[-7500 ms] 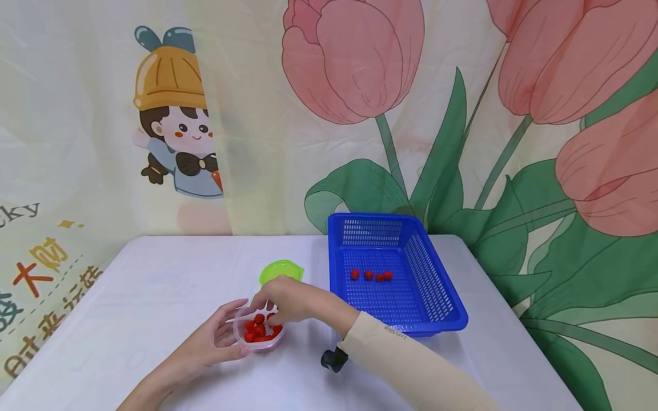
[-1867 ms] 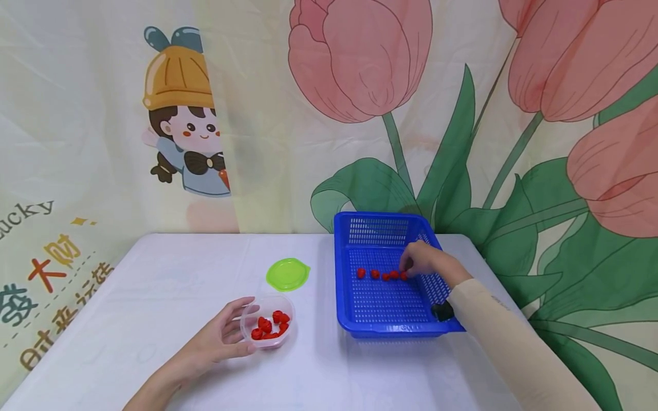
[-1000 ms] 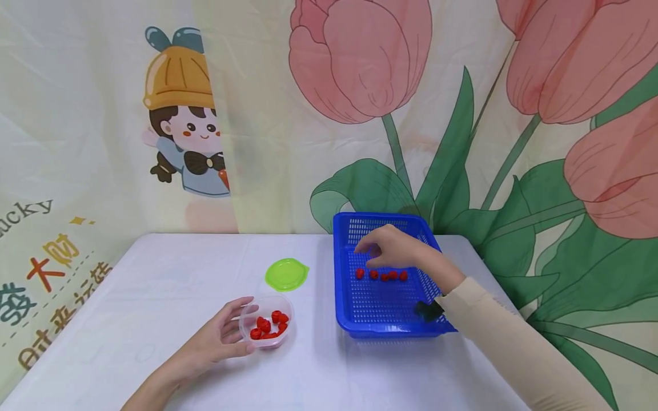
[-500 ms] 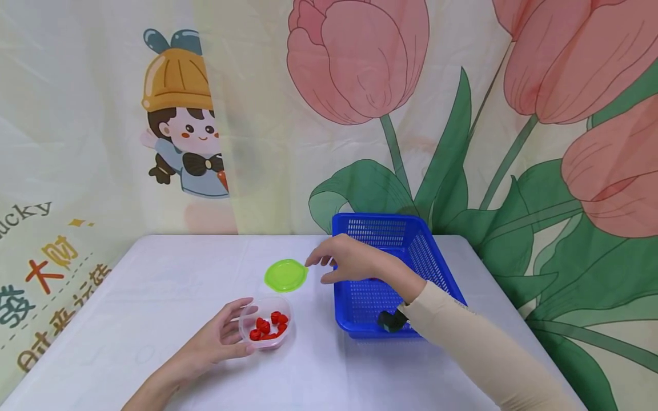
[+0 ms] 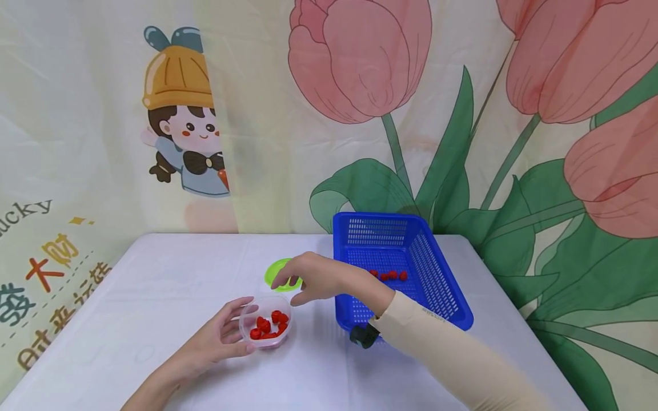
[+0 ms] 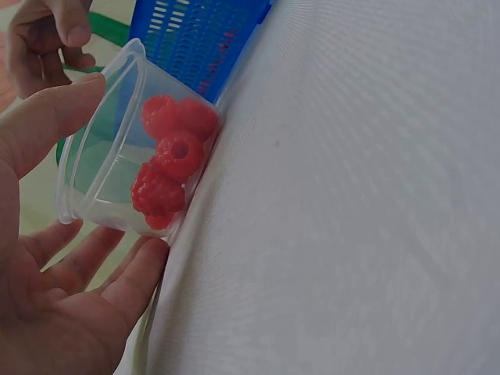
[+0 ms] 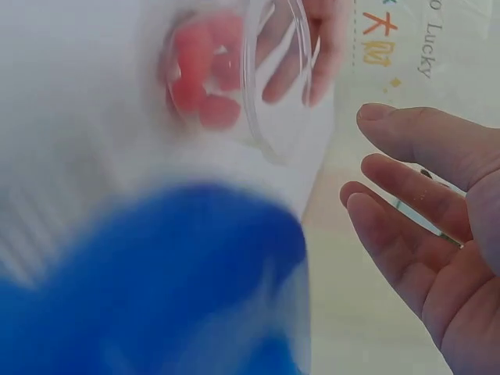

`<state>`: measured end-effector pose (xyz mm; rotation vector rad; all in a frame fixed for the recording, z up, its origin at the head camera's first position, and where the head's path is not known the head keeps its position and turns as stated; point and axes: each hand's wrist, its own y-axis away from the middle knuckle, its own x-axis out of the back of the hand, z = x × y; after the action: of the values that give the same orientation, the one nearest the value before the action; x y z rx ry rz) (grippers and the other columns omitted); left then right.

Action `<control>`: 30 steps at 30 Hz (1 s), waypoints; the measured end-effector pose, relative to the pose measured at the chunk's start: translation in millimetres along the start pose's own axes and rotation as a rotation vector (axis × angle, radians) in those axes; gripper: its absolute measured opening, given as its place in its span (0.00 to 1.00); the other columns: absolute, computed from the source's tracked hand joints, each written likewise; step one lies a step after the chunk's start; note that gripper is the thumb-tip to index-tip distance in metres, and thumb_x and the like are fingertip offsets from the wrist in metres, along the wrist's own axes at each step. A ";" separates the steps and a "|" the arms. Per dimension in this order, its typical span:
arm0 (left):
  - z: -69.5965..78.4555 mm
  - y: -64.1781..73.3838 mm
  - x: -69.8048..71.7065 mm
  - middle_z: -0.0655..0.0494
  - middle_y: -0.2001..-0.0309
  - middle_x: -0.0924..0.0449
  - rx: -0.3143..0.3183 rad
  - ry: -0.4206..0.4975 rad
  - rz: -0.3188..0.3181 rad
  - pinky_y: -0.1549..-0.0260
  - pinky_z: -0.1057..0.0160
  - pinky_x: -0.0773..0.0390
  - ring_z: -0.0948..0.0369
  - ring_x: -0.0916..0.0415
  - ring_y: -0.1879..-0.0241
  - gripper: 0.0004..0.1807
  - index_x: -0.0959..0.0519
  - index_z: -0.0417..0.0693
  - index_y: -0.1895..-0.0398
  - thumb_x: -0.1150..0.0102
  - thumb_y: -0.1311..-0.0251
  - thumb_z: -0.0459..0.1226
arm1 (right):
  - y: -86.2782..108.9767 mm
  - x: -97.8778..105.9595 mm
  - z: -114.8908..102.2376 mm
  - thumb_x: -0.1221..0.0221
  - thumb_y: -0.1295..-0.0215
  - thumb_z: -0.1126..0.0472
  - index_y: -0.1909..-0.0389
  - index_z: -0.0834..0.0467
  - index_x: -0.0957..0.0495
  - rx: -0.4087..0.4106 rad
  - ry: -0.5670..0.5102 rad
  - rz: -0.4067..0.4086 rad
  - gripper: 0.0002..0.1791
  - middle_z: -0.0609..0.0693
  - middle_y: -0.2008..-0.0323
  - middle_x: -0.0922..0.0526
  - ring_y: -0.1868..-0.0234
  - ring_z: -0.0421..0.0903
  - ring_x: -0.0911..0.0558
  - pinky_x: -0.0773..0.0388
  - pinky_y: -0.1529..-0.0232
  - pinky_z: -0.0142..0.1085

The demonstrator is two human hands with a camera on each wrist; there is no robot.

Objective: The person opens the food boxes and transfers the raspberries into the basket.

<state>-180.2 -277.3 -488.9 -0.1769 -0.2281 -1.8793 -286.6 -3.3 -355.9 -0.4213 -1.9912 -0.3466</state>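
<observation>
The red berries (image 5: 264,325) sit in a loose cluster on the floor of the clear cup (image 5: 271,343), inside the curve of your left hand (image 5: 216,339); some overlap, so their number is hard to tell. The cup stands upright and uncovered on the surface (image 5: 195,274). Your left hand holds it from the side, thumb by the near rim and fingers bent round the far wall. Your right hand (image 5: 316,277) carries nothing: its thumb and fingers are parted in a relaxed spread above the surface, near the cup but apart from it.

The relation that matters most, I judge, is this offset: from your right fingertips the berries lie to the left, lower down and closer to your body, with the cup's mouth facing up. Your left hand is the nearer one. The cup looks roundish, so it gives you no clear long axis to line up with.

Under your right fingers, partly hidden by them, the green lid (image 5: 275,268) lies just beyond the cup. Right of your right hand is the blue basket (image 5: 437,271), its long axis running away from you; a row of berries (image 5: 393,275) crosses its floor, and your right forearm may hide part of that row.
</observation>
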 end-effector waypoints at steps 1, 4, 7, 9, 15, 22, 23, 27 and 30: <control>0.0 0.1 0.0 0.42 0.21 0.38 -0.003 0.002 -0.002 0.41 0.75 0.23 0.40 0.36 0.23 0.50 0.45 0.54 0.17 0.24 0.38 0.37 | -2.5 -2.6 -1.0 0.26 0.34 0.62 0.37 0.51 0.15 0.004 0.001 -0.006 0.24 0.42 0.44 0.13 0.48 0.35 0.16 0.19 0.53 0.21; 0.1 0.6 -0.1 0.42 0.21 0.38 -0.010 0.007 -0.006 0.41 0.74 0.23 0.39 0.36 0.24 0.51 0.45 0.53 0.17 0.24 0.38 0.36 | -8.7 -10.2 -3.5 0.26 0.35 0.62 0.38 0.51 0.15 0.011 -0.005 -0.023 0.24 0.41 0.46 0.13 0.48 0.35 0.16 0.20 0.54 0.20; 0.3 0.9 -0.6 0.41 0.21 0.39 -0.013 0.012 -0.009 0.41 0.73 0.22 0.38 0.36 0.24 0.51 0.46 0.52 0.17 0.24 0.38 0.36 | -12.8 -17.6 -5.0 0.26 0.35 0.62 0.38 0.51 0.15 0.018 -0.002 -0.040 0.24 0.41 0.47 0.13 0.49 0.35 0.16 0.21 0.52 0.20; 0.3 1.0 -0.8 0.41 0.21 0.39 -0.012 0.014 -0.010 0.41 0.73 0.22 0.38 0.36 0.24 0.51 0.46 0.52 0.17 0.24 0.38 0.36 | -14.9 -22.3 -5.6 0.26 0.34 0.63 0.38 0.53 0.15 0.028 -0.005 -0.049 0.23 0.42 0.46 0.12 0.48 0.36 0.15 0.20 0.50 0.21; 0.3 0.7 0.0 0.43 0.21 0.39 -0.004 0.024 -0.012 0.40 0.72 0.22 0.39 0.35 0.24 0.51 0.46 0.53 0.16 0.25 0.37 0.35 | -21.0 -36.0 -4.0 0.27 0.34 0.65 0.38 0.55 0.15 0.046 -0.012 -0.052 0.23 0.46 0.43 0.12 0.47 0.39 0.15 0.18 0.48 0.24; 2.2 0.6 0.0 0.42 0.22 0.38 0.051 0.010 0.006 0.36 0.64 0.21 0.40 0.37 0.23 0.52 0.46 0.55 0.16 0.24 0.38 0.39 | -27.2 -48.2 -2.1 0.26 0.35 0.65 0.38 0.54 0.14 0.035 -0.032 -0.053 0.23 0.45 0.46 0.11 0.48 0.39 0.14 0.19 0.54 0.20; 2.4 0.4 0.0 0.42 0.22 0.38 0.053 0.009 0.008 0.35 0.63 0.22 0.40 0.37 0.23 0.52 0.46 0.55 0.16 0.23 0.38 0.39 | -27.8 -49.3 -2.1 0.26 0.35 0.65 0.39 0.54 0.14 0.033 -0.031 -0.055 0.23 0.44 0.47 0.11 0.49 0.39 0.14 0.19 0.54 0.21; 2.3 0.5 -0.5 0.42 0.22 0.38 0.042 0.005 0.009 0.35 0.64 0.22 0.39 0.37 0.23 0.52 0.46 0.54 0.16 0.23 0.38 0.38 | -31.6 -53.3 -1.0 0.26 0.35 0.64 0.39 0.54 0.14 0.035 -0.017 -0.064 0.22 0.45 0.48 0.10 0.50 0.38 0.14 0.17 0.52 0.23; 2.0 1.1 -0.7 0.41 0.23 0.38 0.025 0.005 0.006 0.36 0.66 0.22 0.39 0.36 0.23 0.52 0.46 0.53 0.16 0.24 0.38 0.37 | -34.7 -55.8 -0.9 0.26 0.35 0.65 0.40 0.54 0.13 0.036 0.002 -0.068 0.21 0.45 0.50 0.10 0.51 0.38 0.14 0.19 0.52 0.22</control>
<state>-178.9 -276.5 -487.1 -0.1559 -0.2475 -1.8700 -278.0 -42.7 -407.7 -0.3307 -2.0100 -0.3532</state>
